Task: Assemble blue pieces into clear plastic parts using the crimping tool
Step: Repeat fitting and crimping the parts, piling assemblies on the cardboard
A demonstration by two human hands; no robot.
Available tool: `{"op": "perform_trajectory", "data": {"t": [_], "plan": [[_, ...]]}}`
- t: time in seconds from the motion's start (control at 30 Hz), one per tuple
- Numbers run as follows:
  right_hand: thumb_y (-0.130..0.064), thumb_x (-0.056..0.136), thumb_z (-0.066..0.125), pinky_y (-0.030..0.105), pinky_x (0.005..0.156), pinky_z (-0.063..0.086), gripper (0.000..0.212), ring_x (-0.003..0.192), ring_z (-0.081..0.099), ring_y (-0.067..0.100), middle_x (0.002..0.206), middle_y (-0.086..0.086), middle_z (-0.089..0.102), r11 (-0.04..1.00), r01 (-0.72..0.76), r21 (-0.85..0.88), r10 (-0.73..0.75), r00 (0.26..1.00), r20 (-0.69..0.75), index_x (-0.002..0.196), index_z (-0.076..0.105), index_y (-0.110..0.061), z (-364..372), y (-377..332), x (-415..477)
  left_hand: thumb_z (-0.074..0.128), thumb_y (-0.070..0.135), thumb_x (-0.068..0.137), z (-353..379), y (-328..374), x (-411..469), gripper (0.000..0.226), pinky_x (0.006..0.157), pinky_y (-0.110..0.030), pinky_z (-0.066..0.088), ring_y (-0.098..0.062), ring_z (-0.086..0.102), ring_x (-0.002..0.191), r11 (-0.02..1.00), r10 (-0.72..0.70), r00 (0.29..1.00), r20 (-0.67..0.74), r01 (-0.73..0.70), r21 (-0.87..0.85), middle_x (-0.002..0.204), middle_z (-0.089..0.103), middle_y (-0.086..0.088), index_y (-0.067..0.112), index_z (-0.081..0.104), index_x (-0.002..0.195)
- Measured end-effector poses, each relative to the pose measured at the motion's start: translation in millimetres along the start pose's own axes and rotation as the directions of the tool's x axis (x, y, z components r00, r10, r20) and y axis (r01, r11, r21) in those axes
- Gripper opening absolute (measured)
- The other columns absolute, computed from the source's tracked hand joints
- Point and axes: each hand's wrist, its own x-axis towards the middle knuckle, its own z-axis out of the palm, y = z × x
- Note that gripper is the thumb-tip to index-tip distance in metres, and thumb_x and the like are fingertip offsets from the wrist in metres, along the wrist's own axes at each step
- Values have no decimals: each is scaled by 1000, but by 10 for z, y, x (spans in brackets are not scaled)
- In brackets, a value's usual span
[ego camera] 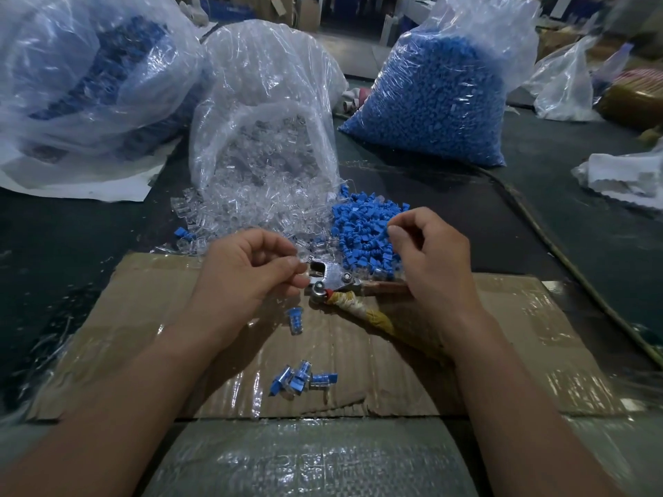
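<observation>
Dark bench (71,245) carries three clear bags: far left bag (89,77), middle bag (265,113) spilling clear plastic parts (222,217), far right bag (437,98) full of blue. Taped cardboard sheet (502,353) lies near. Left hand (244,278) has curled fingers, tips pinched just beside the tool head; cannot tell what it holds. Right hand (430,252) is curled over the loose blue pieces (362,227); grip unclear. Crimping tool (333,281) lies on the cardboard between the hands, wrapped handle toward near right. Assembled pieces (297,382) are clustered near centre, one more (295,321) lying alone below the left hand.
</observation>
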Motion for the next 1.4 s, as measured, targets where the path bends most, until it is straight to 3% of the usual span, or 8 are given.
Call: {"op": "perform_trajectory", "data": {"t": [0.17, 0.4, 0.6, 0.8, 0.97, 1.1, 1.2, 1.4], "plan": [[-12, 88, 59, 20, 62, 51, 25, 68, 59, 7, 71, -10, 59, 978, 50, 203, -77, 989, 125, 76, 52, -33, 149, -364, -224, 61, -4, 79, 24, -7, -20, 12, 51, -18, 53, -15, 69, 59, 999, 25, 999, -24, -24, 32, 69, 70, -10, 7, 61, 80], [-9, 87, 60, 17, 62, 42, 4, 64, 52, 5, 70, -10, 54, 975, 202, 90, -213, 969, 125, 86, 64, -7, 324, -407, -283, 63, -4, 79, 51, 1, -32, 12, 50, -15, 52, -14, 68, 57, 997, 57, 998, -29, -55, 61, 68, 70, -10, 8, 62, 81], [-13, 82, 65, 10, 60, 41, 5, 53, 48, 2, 66, -12, 54, 973, 229, 25, -231, 970, 72, 79, 62, -12, 316, -384, -301, 66, -3, 77, 57, -10, -47, 15, 53, -17, 53, -14, 69, 58, 990, 99, 995, -25, -96, 103, 68, 70, -7, 12, 63, 78], [-17, 81, 66, 23, 56, 46, 11, 53, 50, 2, 58, -18, 48, 981, 193, 4, -192, 976, 101, 73, 58, -17, 308, -382, -309, 68, -5, 75, 85, 19, -70, 21, 50, -12, 50, -6, 66, 54, 967, 178, 984, -28, -170, 191, 67, 70, 1, 16, 63, 74], [-25, 82, 65, 21, 56, 44, 16, 54, 51, 4, 58, -16, 49, 986, 165, 8, -163, 970, 179, 71, 54, -22, 324, -373, -316, 68, -5, 75, 104, 39, -85, 22, 51, -9, 48, -3, 66, 56, 944, 226, 974, -19, -214, 250, 64, 69, 6, 17, 65, 75], [-21, 82, 68, 16, 62, 46, 9, 63, 55, 3, 69, -14, 55, 984, 141, 107, -157, 975, 157, 82, 60, -17, 327, -359, -305, 64, -7, 78, 70, 33, -67, 21, 51, -13, 50, -7, 65, 53, 978, 170, 985, -26, -165, 129, 65, 70, -1, 14, 64, 76], [-14, 81, 68, 15, 74, 50, 24, 81, 61, 6, 92, -7, 62, 967, 155, 204, -189, 969, 161, 105, 64, -11, 318, -347, -300, 62, -6, 78, 46, 33, -59, 17, 49, -15, 51, -11, 65, 52, 989, 137, 991, 3, -137, 57, 63, 69, -6, 11, 63, 77], [-12, 79, 69, 15, 78, 50, 26, 85, 62, 1, 90, -10, 65, 933, 136, 333, -209, 958, 195, 105, 69, -9, 305, -287, -292, 64, -3, 73, 35, 26, -37, 10, 45, -18, 50, -14, 63, 47, 998, 56, 998, 37, -55, -28, 56, 67, -8, 6, 62, 73]]}}
